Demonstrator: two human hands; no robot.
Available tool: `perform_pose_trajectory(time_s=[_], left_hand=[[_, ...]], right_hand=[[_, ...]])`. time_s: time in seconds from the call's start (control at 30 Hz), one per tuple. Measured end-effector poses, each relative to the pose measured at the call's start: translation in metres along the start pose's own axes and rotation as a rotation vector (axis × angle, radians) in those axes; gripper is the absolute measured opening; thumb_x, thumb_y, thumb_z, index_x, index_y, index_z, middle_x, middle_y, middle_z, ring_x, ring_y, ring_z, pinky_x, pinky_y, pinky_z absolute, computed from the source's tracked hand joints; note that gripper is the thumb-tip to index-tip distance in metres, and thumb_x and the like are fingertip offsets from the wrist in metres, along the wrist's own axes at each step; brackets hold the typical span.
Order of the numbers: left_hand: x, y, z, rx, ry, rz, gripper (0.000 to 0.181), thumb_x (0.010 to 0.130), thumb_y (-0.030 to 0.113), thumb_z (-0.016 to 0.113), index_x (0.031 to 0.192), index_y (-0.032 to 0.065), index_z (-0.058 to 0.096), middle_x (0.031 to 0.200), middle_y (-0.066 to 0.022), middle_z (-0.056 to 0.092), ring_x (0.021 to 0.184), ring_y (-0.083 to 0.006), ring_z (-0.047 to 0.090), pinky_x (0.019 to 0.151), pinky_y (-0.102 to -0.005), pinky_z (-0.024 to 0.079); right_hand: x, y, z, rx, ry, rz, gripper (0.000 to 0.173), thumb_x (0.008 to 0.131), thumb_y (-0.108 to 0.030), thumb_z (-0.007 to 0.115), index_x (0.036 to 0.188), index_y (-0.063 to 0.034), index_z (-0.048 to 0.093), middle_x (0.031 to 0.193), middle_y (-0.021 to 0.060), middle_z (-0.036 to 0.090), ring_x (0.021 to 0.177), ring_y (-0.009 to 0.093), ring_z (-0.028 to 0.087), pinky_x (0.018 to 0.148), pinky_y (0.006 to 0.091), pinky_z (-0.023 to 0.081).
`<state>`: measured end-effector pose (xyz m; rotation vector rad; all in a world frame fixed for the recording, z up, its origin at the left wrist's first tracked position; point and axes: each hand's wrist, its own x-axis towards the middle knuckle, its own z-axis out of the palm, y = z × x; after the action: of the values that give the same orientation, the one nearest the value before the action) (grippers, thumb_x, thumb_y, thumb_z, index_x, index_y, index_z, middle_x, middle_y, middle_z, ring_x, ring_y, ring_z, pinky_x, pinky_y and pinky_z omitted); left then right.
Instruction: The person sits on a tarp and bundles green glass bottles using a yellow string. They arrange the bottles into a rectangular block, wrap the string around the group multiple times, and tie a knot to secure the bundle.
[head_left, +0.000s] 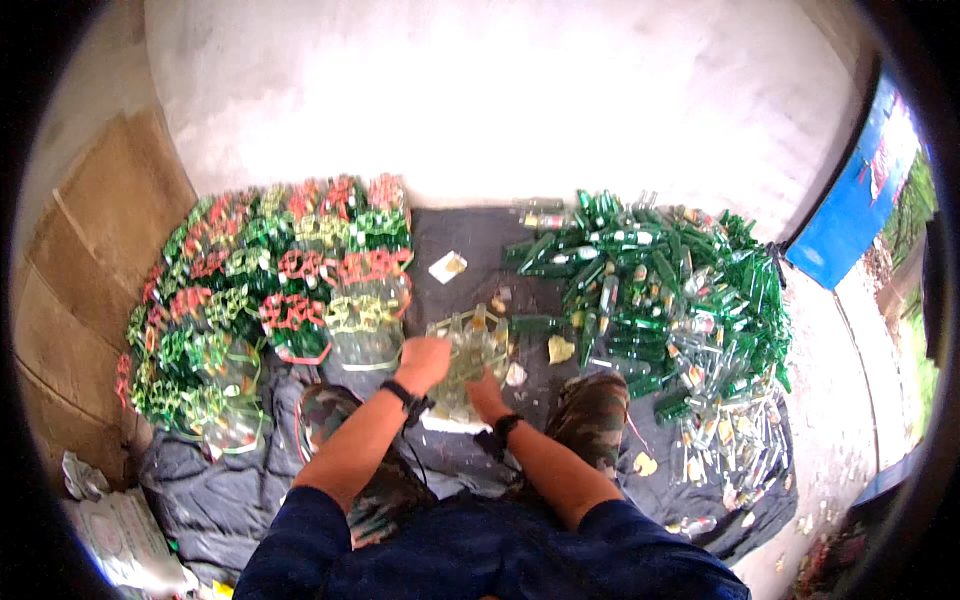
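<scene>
Between my knees stands a bundle of clear glass bottles (466, 341) with a yellow-green plastic strap around it. My left hand (426, 361) is at the bundle's left side, its fingers closed on what may be the strap; blur hides the exact hold. Low on the right side, my right hand (486, 391) touches the bundle, its fingers partly hidden. Close by on the left is another bundle of clear bottles (364, 341) with yellow strapping over the necks.
Strapped bottle bundles (300, 307) fill the left of a black sheet (472, 225). Loose green and clear bottles (675, 277) lie heaped on the right. A pale wall (495, 112) rises behind. Dry leaves (560, 349) and a white card (448, 267) lie on the sheet.
</scene>
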<state>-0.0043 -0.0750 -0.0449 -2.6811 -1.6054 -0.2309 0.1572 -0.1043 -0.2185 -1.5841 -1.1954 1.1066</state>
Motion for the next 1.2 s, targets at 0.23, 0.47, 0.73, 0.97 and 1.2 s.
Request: perform_pose_trajectory(time_s=[0.23,0.47,0.73,0.97,1.2], left_hand=[[-0.007,0.021,-0.011,0.063,-0.111,0.218,0.013,0.077,0.012,0.06,0.075,0.0041,0.07,0.078,-0.0176,0.068,0.075,-0.0369,0.069,0.063,-0.0482,0.054],[-0.002,0.002,0.069,0.039,-0.07,0.231,0.014,0.077,0.013,0.06,0.074,0.007,0.072,0.075,-0.0132,0.068,0.075,-0.0336,0.07,0.062,-0.0468,0.053],[0.001,0.01,0.07,-0.063,-0.095,0.177,0.012,0.076,0.012,0.061,0.073,0.0068,0.071,0.078,-0.0134,0.069,0.078,-0.0344,0.069,0.064,-0.0497,0.05],[0.007,0.013,0.06,0.018,-0.071,0.216,0.01,0.072,0.01,0.063,0.072,0.0081,0.073,0.075,-0.0132,0.068,0.083,-0.0347,0.067,0.069,-0.0481,0.051],[0.008,0.006,0.074,-0.045,-0.179,0.159,0.012,0.075,0.01,0.061,0.076,0.0074,0.072,0.081,-0.015,0.07,0.087,-0.035,0.068,0.071,-0.048,0.053]], right_hand=[[-0.012,-0.026,0.002,0.014,0.006,0.014,0.045,0.086,-0.008,0.064,0.127,-0.0001,0.049,0.114,0.0172,0.065,0.104,0.028,0.063,0.088,0.0394,0.049],[-0.004,-0.014,0.002,-0.104,-0.055,0.008,0.051,0.088,-0.016,0.066,0.133,-0.0048,0.045,0.119,0.0177,0.064,0.11,0.03,0.061,0.088,0.041,0.047],[0.002,-0.016,-0.017,-0.182,-0.108,0.04,0.041,0.087,-0.013,0.065,0.126,-0.0048,0.054,0.106,0.0133,0.067,0.097,0.025,0.064,0.081,0.0385,0.049],[0.014,0.02,-0.017,-0.009,-0.092,-0.079,0.043,0.085,-0.008,0.063,0.128,-0.0072,0.054,0.093,0.0112,0.064,0.075,0.021,0.059,0.061,0.0356,0.045],[-0.012,-0.02,-0.017,0.074,-0.115,0.072,0.038,0.087,-0.009,0.061,0.124,-0.0084,0.055,0.076,0.0043,0.057,0.056,0.015,0.051,0.044,0.0338,0.038]])
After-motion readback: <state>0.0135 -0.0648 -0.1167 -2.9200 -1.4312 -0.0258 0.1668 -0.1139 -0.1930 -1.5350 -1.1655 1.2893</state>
